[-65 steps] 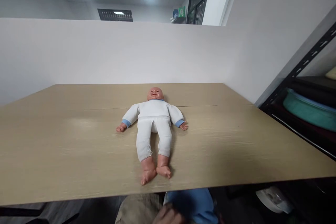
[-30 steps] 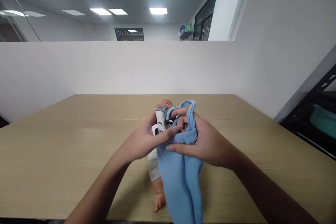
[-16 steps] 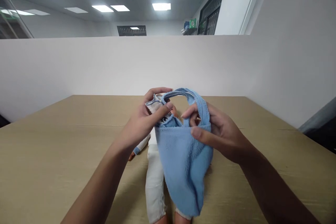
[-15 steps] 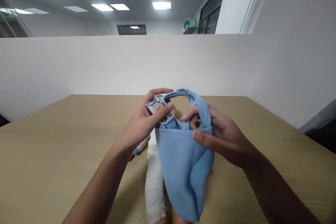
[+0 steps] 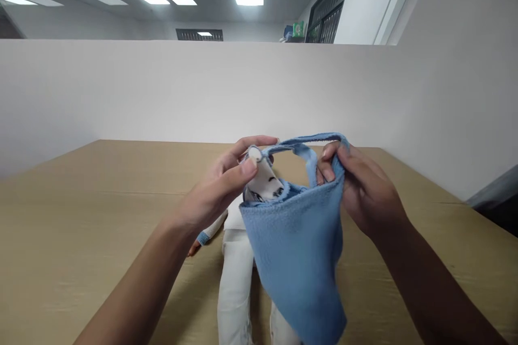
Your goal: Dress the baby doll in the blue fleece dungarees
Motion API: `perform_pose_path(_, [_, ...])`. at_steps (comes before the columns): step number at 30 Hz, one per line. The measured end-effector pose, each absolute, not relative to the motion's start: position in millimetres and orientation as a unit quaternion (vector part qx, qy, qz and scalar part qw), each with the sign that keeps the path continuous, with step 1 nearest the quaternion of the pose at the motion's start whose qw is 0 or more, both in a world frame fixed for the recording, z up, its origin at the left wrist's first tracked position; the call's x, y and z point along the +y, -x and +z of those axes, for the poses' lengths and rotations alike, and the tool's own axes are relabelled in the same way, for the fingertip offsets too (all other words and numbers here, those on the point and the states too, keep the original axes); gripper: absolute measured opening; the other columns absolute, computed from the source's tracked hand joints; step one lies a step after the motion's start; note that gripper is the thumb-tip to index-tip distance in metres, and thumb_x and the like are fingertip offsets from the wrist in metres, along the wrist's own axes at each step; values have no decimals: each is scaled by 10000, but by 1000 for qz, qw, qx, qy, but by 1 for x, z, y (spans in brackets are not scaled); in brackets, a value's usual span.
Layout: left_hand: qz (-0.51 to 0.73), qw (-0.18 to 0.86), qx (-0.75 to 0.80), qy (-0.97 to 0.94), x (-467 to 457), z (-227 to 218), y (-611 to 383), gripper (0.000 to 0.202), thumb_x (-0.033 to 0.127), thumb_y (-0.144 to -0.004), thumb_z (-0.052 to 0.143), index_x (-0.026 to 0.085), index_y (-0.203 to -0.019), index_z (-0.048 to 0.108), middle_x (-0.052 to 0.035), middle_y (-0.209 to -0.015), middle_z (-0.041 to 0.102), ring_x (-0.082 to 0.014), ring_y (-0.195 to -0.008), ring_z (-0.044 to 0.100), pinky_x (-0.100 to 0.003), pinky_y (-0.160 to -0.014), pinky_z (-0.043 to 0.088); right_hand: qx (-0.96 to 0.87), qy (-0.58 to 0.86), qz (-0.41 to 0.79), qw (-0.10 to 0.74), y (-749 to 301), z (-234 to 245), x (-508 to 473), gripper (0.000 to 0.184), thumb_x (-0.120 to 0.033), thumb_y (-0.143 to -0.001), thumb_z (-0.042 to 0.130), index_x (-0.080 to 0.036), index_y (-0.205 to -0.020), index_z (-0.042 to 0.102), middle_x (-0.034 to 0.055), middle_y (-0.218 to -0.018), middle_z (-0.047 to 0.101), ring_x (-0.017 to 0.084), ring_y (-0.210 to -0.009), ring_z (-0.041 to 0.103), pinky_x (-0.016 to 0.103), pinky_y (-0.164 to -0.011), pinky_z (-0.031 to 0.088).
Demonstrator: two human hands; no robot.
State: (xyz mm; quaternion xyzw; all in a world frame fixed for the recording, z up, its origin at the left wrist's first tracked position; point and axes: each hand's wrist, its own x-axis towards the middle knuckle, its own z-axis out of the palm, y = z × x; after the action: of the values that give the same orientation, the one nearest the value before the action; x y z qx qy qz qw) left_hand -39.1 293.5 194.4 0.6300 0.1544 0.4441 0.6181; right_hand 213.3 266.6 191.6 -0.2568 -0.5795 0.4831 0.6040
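Both of my hands hold up a light blue doll's garment (image 5: 293, 259) with shoulder straps and a white printed piece at its top. My left hand (image 5: 226, 178) pinches the white piece (image 5: 265, 180) between thumb and fingers. At the other side, my right hand (image 5: 364, 183) is closed on the strap and upper edge, its fingertips inside the strap loop. Behind the hanging garment lies a doll (image 5: 234, 280) in white trousers and a white top with a blue cuff. The garment and my hands hide the doll's head and much of its body.
The doll lies on a wide tan tabletop (image 5: 101, 237). A white partition (image 5: 202, 91) rises along the far edge, and a wall (image 5: 457, 91) stands at the right. A dark object (image 5: 497, 205) is beyond the table's right edge.
My right hand has shifted right and upward, now gripping the strap and upper edge. The strap is stretched sideways, and the garment's lower end has swung right. More of the white printed piece shows.
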Motion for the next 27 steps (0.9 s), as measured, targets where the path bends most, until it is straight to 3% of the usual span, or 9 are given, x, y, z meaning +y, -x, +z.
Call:
perform_pose_path(3, [443, 619, 135, -634, 290, 196, 36, 588, 568, -952, 777, 276, -1445, 647, -95, -1216, 698, -272, -1098, 687, -377, -938, 573, -585, 270, 480, 596, -216, 188, 273, 184, -415, -1098, 613, -270, -1029, 702, -8, -761, 574, 158, -720, 533, 253, -652, 475])
perform_pose_path(6, [476, 581, 151, -642, 284, 200, 31, 457, 404, -977, 792, 289, -1399, 659, -82, -1248, 702, -259, -1154, 691, -359, -958, 577, -619, 299, 460, 562, -219, 187, 271, 160, -441, -1052, 694, -286, -1092, 687, -12, -792, 596, 165, -761, 559, 263, -692, 493])
perform_pose_path(10, [535, 465, 217, -671, 274, 203, 26, 384, 295, -943, 834, 284, -1288, 665, -47, -1144, 694, -205, -1032, 697, -310, -856, 584, -642, 364, 393, 550, -220, 194, 258, 272, -452, -979, 801, -289, -1153, 670, 1, -942, 650, 172, -852, 622, 271, -764, 542])
perform_pose_path(13, [586, 304, 294, -691, 267, 200, 22, 338, 206, -923, 815, 275, -1214, 658, -32, -1169, 679, -158, -896, 662, -292, -763, 560, -664, 387, 353, 534, -217, 200, 244, 398, -479, -934, 845, -303, -1226, 641, 21, -1051, 700, 187, -882, 670, 278, -739, 571])
perform_pose_path(16, [612, 146, 335, -702, 261, 197, 19, 473, 92, -868, 775, 294, -1265, 615, -12, -1156, 662, -126, -767, 592, -280, -656, 504, -715, 427, 278, 478, -210, 203, 231, 524, -519, -861, 902, -318, -1268, 639, 13, -1004, 718, 193, -793, 678, 294, -659, 563])
perform_pose_path(19, [592, 134, 353, -712, 256, 195, 16, 568, 53, -858, 703, 301, -1347, 557, 4, -1047, 619, -122, -692, 540, -273, -569, 437, -765, 467, 181, 406, -202, 203, 222, 559, -570, -823, 913, -320, -1256, 661, -14, -879, 680, 191, -700, 637, 320, -632, 535])
perform_pose_path(22, [565, 156, 376, -718, 252, 198, 16, 426, 110, -919, 647, 276, -1308, 590, -1, -1005, 592, -138, -710, 549, -290, -588, 443, -808, 470, 118, 337, -197, 203, 216, 635, -504, -763, 968, -325, -1290, 662, -9, -951, 704, 223, -780, 661, 349, -701, 532])
perform_pose_path(23, [555, 153, 380, -724, 251, 200, 18, 354, 138, -945, 629, 270, -1274, 614, -11, -1032, 600, -151, -756, 570, -304, -632, 471, -820, 465, 108, 315, -196, 203, 215, 606, -450, -756, 980, -319, -1263, 675, -4, -990, 715, 232, -822, 670, 354, -728, 527])
perform_pose_path(27, [481, 184, 359, -778, 254, 208, 30, 154, 249, -1032, 580, 266, -1155, 672, -52, -1268, 632, -233, -1108, 616, -393, -934, 542, -865, 416, 120, 254, -202, 204, 218, 160, -288, -926, 853, -253, -924, 697, 12, -990, 701, 218, -894, 647, 344, -755, 483])
